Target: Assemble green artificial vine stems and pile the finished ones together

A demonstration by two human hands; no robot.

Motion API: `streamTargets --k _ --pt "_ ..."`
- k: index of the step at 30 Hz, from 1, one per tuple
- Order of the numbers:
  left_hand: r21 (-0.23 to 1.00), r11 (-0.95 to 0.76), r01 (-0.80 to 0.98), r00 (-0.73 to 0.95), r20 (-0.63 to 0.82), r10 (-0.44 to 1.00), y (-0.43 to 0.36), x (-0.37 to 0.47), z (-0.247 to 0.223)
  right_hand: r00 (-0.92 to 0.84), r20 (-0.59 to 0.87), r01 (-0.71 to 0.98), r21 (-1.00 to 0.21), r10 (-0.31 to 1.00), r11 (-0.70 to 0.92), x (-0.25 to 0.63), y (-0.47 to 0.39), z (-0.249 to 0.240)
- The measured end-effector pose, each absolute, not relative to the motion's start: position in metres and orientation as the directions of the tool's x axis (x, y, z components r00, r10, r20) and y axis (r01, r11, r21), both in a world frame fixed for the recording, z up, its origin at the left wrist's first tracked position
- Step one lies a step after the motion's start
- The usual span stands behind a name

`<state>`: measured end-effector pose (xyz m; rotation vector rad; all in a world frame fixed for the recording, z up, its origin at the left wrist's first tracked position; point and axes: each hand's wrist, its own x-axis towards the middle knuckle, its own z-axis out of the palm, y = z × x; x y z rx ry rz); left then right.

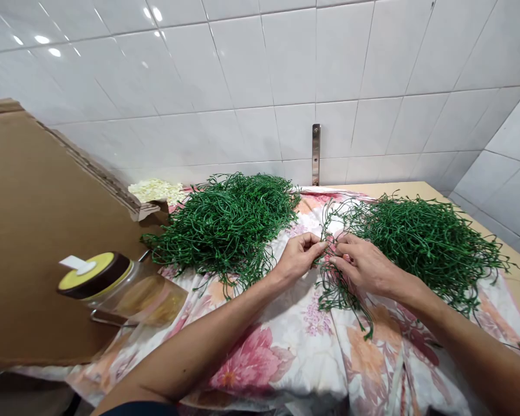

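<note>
My left hand (pixel 301 255) pinches a thin green stem between thumb and index finger. Close beside it, my right hand (pixel 361 267) has its fingers bent, with thumb and fingertips closed on the same small bunch of green stems (pixel 340 294). The stems look like wiry artificial flower stems with small branched tips. A large pile of them (pixel 229 225) lies to the left of my hands, and another pile (pixel 424 242) lies to the right. Exactly which stem each fingertip grips is partly hidden.
A floral cloth (pixel 260 358) covers the wooden table (pixel 517 289). At left stand a cardboard sheet (pixel 39 231) and a tilted clear jar (pixel 147 294) with a yellow and brown lid. Small cream pieces (pixel 156 189) are heaped behind. A metal strip (pixel 316 153) is on the tiled wall.
</note>
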<state>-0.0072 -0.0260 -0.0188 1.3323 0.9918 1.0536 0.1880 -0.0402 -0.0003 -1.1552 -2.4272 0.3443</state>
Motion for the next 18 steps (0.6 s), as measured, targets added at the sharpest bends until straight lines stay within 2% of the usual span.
streamTargets --k 4,10,18 --pt "0.994 -0.102 0.032 0.246 0.091 0.965 -0.026 -0.008 -0.021 -0.538 0.319 0.73 -0.286 0.78 0.62 0.183 -0.046 -0.002" --pt "0.975 -0.196 0.104 0.205 0.172 0.964 -0.026 -0.008 -0.026 -0.549 0.382 0.811 0.03 0.743 0.584 0.181 -0.053 0.009" --pt "0.991 -0.132 0.028 0.222 0.123 0.967 -0.03 -0.004 -0.026 -0.614 0.336 0.777 0.096 0.714 0.622 0.178 -0.053 0.003"
